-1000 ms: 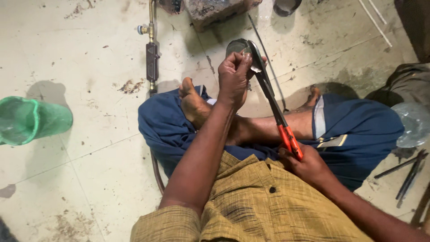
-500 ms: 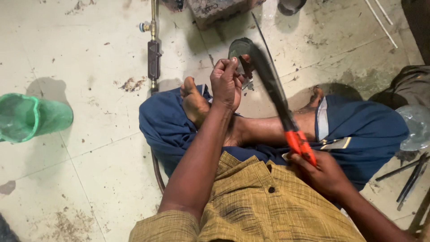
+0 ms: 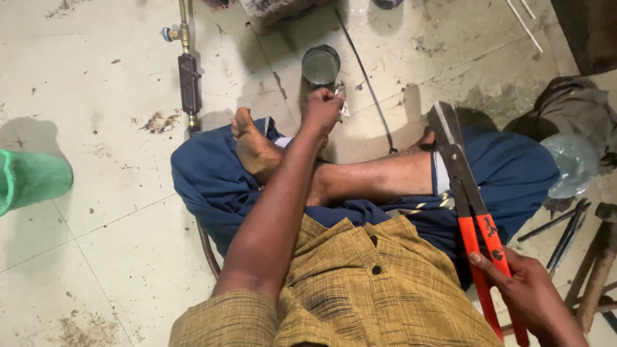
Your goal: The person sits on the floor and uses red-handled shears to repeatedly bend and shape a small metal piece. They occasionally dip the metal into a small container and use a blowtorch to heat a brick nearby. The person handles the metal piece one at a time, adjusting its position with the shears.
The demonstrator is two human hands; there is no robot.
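The person sits cross-legged on the tiled floor (image 3: 116,257), and the left hand (image 3: 321,106) is stretched out past the bare foot, its fingers (image 3: 333,97) pinching a small shiny scrap of metal (image 3: 340,103) just beside a round grey tin (image 3: 320,64). The right hand (image 3: 530,292) is low at the right, fingers wrapped around the orange handles of the metal shears (image 3: 468,205), whose dark blades lie closed across the blue-clothed knee. A brass torch (image 3: 187,71) lies on the floor to the left, well apart from a green container (image 3: 32,180).
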